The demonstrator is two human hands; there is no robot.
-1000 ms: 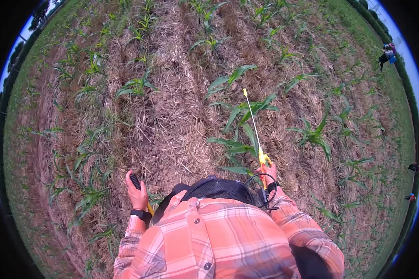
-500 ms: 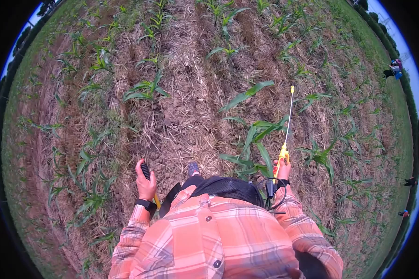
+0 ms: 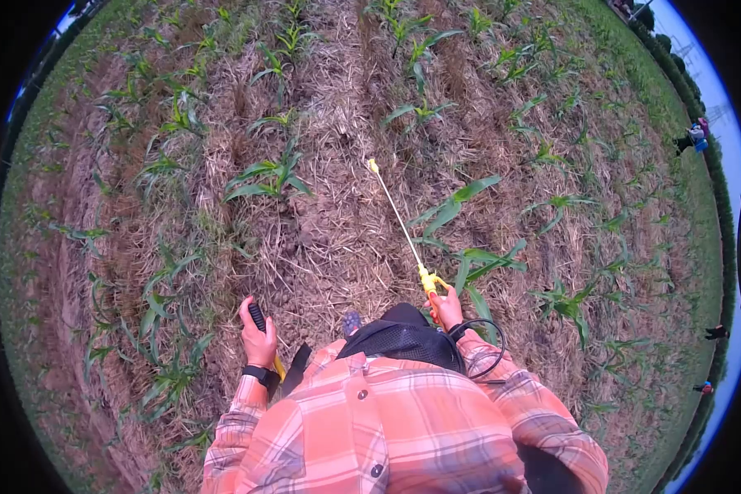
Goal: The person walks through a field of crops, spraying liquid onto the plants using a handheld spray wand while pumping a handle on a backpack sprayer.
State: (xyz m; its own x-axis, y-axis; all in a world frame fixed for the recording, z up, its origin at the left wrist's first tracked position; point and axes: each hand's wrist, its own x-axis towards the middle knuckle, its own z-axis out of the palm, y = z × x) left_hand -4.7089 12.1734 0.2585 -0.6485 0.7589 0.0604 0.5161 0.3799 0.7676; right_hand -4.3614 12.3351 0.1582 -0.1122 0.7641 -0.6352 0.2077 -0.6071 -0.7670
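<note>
At the lower left, my left hand is closed round a black ribbed grip on a yellow lever. My right hand, right of the body's middle, holds the yellow and red handle of a spray wand. The wand points up and to the left, its yellow nozzle above straw-covered soil between two rows of plants. A black hose loops beside my right wrist. Just right of the wand handle stands a leafy green plant.
Rows of young green plants run up the field, one plant left of the nozzle and another at the right. Several people are at the far right edge, one with a blue item. A patterned shoe shows below.
My right hand has moved left, and the wand has swung from upright over the plants to a leftward slant over the soil. My left hand sits slightly lower in view, still on the grip.
</note>
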